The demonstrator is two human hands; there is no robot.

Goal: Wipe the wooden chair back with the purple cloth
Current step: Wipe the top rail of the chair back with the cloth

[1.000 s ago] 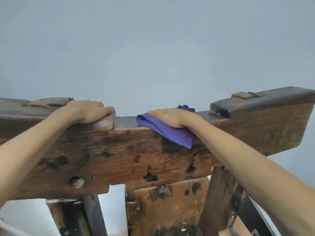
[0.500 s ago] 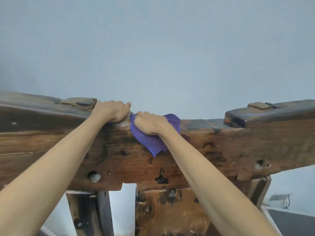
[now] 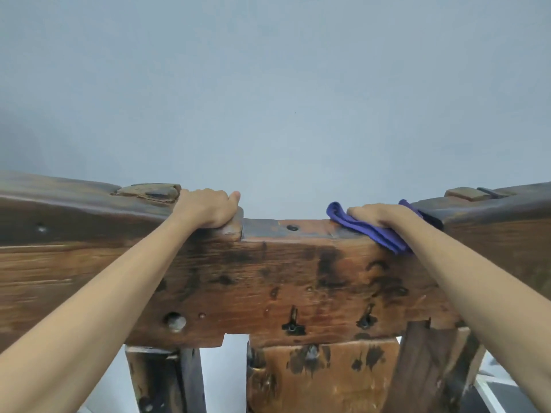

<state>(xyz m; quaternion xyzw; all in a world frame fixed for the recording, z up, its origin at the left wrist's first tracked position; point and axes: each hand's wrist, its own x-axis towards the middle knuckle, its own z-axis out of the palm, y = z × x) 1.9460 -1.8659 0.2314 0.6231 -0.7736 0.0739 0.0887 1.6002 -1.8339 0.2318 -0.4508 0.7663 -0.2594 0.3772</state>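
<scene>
The fingers (image 3: 362, 210) of the right hand (image 3: 384, 216) lay together and flat, pressing the purple cloth (image 3: 384, 235) down onto the top edge of the wooden chair back (image 3: 298, 278), not pinching it; the cloth sat bunched under the palm at the right end of the sunken middle section, one fold sticking out toward the centre and another hanging a little over the near face. The fingers (image 3: 232, 199) of the left hand (image 3: 208, 210) were curled over the raised left shoulder of the rail, clamped on the wood as a brace. As I judged it, the chief risk was the loose cloth: held only by downward pressure, it could slide out from under the palm on a fast stroke or snag on the step just beside it, where the rail rises to the right shoulder. The rough, pitted wood, with its dark holes and a metal stud (image 3: 175, 321) on the face, could also catch the fabric or scrape a knuckle. Leaning hard on both hands might tip the chair toward the grey wall (image 3: 274, 84). No brand, label or writing could be read on anything in view.
</scene>
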